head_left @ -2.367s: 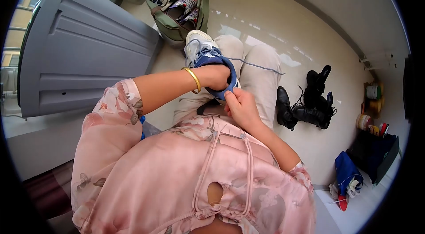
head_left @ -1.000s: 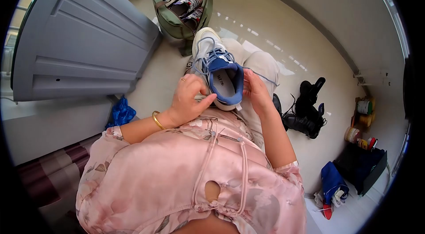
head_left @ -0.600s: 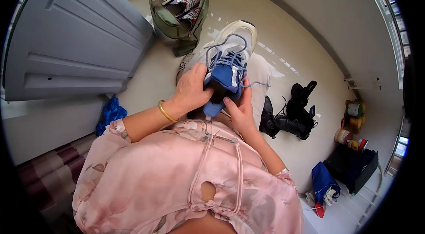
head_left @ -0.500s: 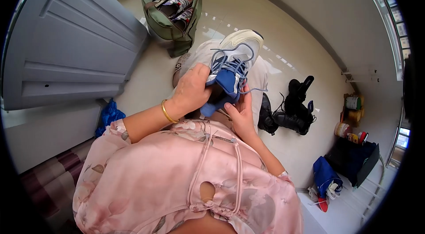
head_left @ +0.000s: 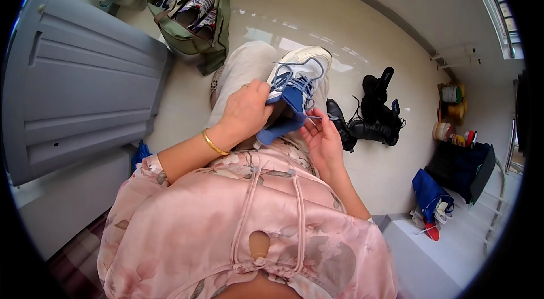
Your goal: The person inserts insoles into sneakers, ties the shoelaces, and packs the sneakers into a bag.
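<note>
A white and blue sneaker [head_left: 294, 81] with blue-grey laces is held above my lap, toe pointing away from me and its dark opening facing me. My left hand [head_left: 246, 109], with a gold bracelet at the wrist, is closed on the sneaker's left side by the collar. At the shoe's right side, my right hand [head_left: 323, 143] has its thumb and forefinger on a loose shoelace [head_left: 313, 116]. The other fingers of that hand are partly curled beneath, and the shoe's heel hangs toward my lap.
A green bag [head_left: 192, 35] holding several shoes stands on the tiled floor at upper left, beside a grey plastic panel [head_left: 85, 89]. Black shoes [head_left: 371, 129] lie to the right. Farther right are jars [head_left: 445, 131], a dark box [head_left: 462, 171] and a blue bag [head_left: 430, 191].
My right hand has moved from the sneaker's side out to the right, onto the loose lace. The sneaker stays in my left hand. The camera view has shifted slightly.
</note>
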The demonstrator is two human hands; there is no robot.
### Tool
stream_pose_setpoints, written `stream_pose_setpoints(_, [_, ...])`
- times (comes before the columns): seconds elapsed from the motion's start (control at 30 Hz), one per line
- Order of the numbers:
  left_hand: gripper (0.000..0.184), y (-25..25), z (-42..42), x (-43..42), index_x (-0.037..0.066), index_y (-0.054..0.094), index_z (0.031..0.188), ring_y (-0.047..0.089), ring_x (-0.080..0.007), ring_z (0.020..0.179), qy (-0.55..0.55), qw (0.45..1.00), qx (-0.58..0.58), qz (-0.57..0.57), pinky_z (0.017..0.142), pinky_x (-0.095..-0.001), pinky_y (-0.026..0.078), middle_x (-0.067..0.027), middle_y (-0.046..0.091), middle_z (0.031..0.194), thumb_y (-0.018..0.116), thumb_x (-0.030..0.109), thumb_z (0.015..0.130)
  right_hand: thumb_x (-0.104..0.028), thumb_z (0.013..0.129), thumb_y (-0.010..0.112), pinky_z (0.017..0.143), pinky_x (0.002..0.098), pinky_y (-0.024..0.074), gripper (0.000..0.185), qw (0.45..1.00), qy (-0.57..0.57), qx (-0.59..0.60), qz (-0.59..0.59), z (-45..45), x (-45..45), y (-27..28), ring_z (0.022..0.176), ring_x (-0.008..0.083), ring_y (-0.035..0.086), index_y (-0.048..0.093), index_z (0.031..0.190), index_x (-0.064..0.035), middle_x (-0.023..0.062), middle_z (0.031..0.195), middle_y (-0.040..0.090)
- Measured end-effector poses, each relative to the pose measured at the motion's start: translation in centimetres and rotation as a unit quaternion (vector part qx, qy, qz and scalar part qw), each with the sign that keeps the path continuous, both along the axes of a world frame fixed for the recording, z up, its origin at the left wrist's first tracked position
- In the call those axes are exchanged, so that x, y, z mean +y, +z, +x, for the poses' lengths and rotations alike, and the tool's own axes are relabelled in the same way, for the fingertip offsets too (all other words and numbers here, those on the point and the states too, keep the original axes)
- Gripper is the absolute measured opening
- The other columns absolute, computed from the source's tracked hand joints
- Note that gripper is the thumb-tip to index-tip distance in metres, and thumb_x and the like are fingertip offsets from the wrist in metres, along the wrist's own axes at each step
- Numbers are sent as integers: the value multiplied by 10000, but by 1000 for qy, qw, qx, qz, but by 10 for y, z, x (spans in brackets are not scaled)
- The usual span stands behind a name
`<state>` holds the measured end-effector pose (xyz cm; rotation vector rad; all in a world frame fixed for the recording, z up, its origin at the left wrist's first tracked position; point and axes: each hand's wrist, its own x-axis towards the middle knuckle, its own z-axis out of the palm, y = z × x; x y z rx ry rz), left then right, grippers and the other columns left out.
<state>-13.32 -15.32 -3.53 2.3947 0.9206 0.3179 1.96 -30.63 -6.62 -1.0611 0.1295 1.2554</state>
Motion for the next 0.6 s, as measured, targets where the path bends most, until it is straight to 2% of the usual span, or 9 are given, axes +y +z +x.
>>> stream_pose_setpoints(0.1, [340,6,4,-3,8,501,1037,543,-364,852,33,993,-113,12,726,-424,447,-168,539,918,569,-1,704,-294,983,414,923,384,430,283,997,-43,58,34,3,2,-1,1007,215,534,533,1018,-40,94,1128,566])
stream_pose_setpoints(0.17, [404,0,4,-3,11,492,1090,546,-360,860,10,988,-150,32,735,-421,448,-171,545,940,566,-28,695,-311,985,402,934,392,421,300,989,-65,118,60,4,1,-4,1010,218,524,525,879,-59,83,1124,575])
stream_pose_setpoints(0.3, [444,-6,3,-2,23,500,1113,554,-348,848,-7,985,-170,30,743,-405,456,-168,560,959,548,-67,681,-315,987,393,936,402,422,332,979,-82,179,58,7,-4,-8,1022,232,529,481,772,-78,97,1108,587])
stream_pose_setpoints(0.5, [270,-20,1,-6,14,554,984,576,-290,727,55,974,-213,-45,646,-332,470,-143,584,834,535,-69,728,-319,989,385,949,407,422,361,976,-76,196,58,4,-20,-14,1048,255,529,469,740,-72,129,1091,590])
stream_pose_setpoints(0.6, [179,-28,1,-5,9,556,910,576,-328,731,76,970,-219,-77,654,-369,469,-155,592,824,561,-27,735,-308,994,373,954,408,421,361,979,-61,175,82,3,-23,-12,1092,280,510,464,743,-64,160,1106,571])
